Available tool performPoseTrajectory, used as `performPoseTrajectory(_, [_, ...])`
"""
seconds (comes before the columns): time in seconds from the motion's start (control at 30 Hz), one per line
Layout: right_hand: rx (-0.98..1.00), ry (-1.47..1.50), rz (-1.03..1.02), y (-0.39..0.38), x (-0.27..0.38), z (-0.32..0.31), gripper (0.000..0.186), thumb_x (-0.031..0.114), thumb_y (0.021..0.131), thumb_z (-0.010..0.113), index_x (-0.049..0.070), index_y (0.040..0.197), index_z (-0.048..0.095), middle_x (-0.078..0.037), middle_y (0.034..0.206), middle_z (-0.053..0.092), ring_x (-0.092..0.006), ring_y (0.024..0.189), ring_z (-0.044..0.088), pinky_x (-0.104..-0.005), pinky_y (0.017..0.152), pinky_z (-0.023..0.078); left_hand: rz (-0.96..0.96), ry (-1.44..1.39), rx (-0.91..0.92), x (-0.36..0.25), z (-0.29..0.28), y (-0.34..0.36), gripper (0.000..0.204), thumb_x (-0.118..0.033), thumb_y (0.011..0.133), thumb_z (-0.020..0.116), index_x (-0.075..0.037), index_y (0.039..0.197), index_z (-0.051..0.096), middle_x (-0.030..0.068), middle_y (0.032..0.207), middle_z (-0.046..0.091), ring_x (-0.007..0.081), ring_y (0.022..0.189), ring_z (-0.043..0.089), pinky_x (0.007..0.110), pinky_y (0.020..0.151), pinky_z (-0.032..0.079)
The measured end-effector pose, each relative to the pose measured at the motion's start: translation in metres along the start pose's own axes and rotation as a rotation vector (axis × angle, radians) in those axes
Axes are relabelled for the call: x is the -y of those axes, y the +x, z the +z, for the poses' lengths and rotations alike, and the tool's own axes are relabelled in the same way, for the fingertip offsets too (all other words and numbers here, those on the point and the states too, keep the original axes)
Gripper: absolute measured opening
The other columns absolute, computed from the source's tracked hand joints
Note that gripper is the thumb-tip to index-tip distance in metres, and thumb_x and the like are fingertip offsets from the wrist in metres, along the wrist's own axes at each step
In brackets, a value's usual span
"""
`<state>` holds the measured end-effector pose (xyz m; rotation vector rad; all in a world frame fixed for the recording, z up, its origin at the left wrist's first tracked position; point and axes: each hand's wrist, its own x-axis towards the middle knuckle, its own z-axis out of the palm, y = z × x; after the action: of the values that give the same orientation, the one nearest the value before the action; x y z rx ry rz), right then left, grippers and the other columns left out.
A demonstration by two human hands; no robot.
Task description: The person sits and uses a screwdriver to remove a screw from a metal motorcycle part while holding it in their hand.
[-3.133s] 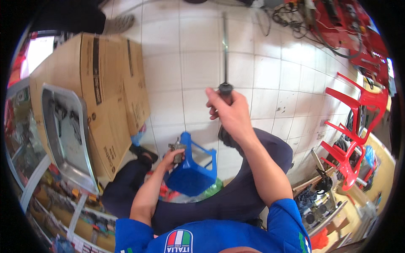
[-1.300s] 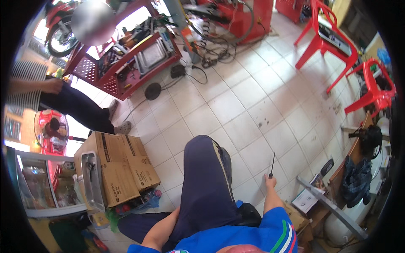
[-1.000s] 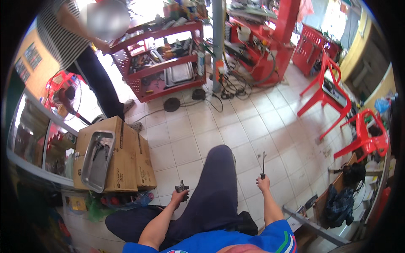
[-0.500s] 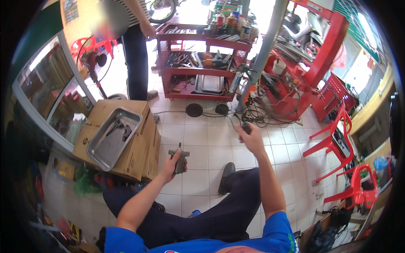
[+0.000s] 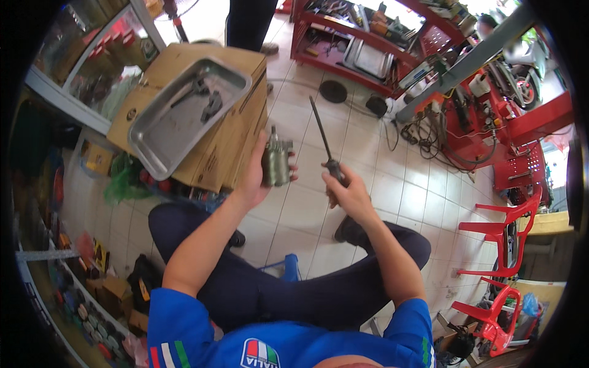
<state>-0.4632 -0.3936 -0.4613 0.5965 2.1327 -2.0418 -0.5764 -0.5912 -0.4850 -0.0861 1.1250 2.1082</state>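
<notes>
My left hand (image 5: 261, 175) grips a dull grey-green metal cylinder part (image 5: 279, 162) with a short stem on top, beside the cardboard boxes. A long screwdriver (image 5: 321, 132) is in my right hand (image 5: 343, 187), its fingers closed round the dark handle and its shaft pointing up and slightly left. The two hands are apart. Under my legs, in the middle low down, part of a blue plastic stool (image 5: 291, 267) shows.
A metal tray (image 5: 172, 144) with dark parts lies on cardboard boxes (image 5: 218, 168). Beyond are a co-worker's legs (image 5: 245, 21), a red tool cart (image 5: 325, 30), cables (image 5: 420, 138) and a lift post (image 5: 466, 61). Red chairs (image 5: 503, 316) stand right; a glass cabinet (image 5: 110, 67) is left.
I turned from facing the right side toward the boxes and cart. Both hands came up in front of me, the left with the metal part, the screwdriver's shaft now upright in view.
</notes>
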Motion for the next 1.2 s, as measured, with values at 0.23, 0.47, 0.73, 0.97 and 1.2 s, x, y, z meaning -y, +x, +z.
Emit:
performPoseTrajectory(0.23, [-0.128,-0.152,-0.172,-0.034,0.004,0.001,0.030,0.016,0.098,0.064,0.000,0.122,0.058,0.000,0.078,0.058,-0.0052,0.066,0.050,-0.0221,0.058,0.040,0.050,-0.231,0.053,-0.027,0.004,0.004,0.073,-0.074,0.095,0.040,-0.005,0.110,0.059,0.0099,0.095,0.064,0.0236,0.084,0.065,0.042,0.081,0.056])
performPoseTrajectory(0.47, [-0.124,-0.301,-0.249,-0.044,-0.009,0.008,0.034,0.016,0.095,0.069,-0.003,0.122,0.060,-0.009,0.093,0.071,-0.0136,0.088,0.068,-0.0266,0.080,0.051,-0.014,-0.558,0.028,-0.028,0.001,0.005,0.068,-0.071,0.094,0.047,-0.005,0.108,0.059,0.0105,0.098,0.064,0.0243,0.089,0.063,0.041,0.084,0.055])
performPoseTrajectory(0.73, [-0.076,-0.414,-0.266,-0.043,-0.001,0.019,0.034,0.016,0.096,0.069,-0.004,0.121,0.059,-0.014,0.098,0.073,-0.0154,0.091,0.069,-0.0277,0.081,0.052,0.084,-0.453,-0.101,-0.031,0.004,0.003,0.064,-0.068,0.095,0.049,-0.006,0.111,0.058,0.0093,0.102,0.064,0.0241,0.093,0.063,0.040,0.086,0.053])
performPoseTrajectory(0.97, [-0.095,-0.394,-0.292,-0.042,-0.005,0.021,0.035,0.016,0.096,0.069,-0.004,0.122,0.059,-0.014,0.098,0.073,-0.0150,0.088,0.069,-0.0270,0.079,0.052,0.108,-0.402,-0.087,-0.030,0.005,0.002,0.062,-0.068,0.095,0.049,-0.009,0.111,0.059,0.0084,0.103,0.065,0.0236,0.094,0.064,0.039,0.084,0.054])
performPoseTrajectory(1.2, [-0.122,-0.405,-0.404,-0.037,-0.015,0.023,0.034,0.016,0.095,0.069,-0.003,0.121,0.059,-0.014,0.097,0.073,-0.0154,0.085,0.070,-0.0279,0.076,0.053,0.128,-0.364,-0.092,-0.031,0.006,-0.003,0.061,-0.068,0.094,0.050,-0.010,0.111,0.059,0.0081,0.102,0.065,0.0230,0.094,0.065,0.038,0.084,0.055])
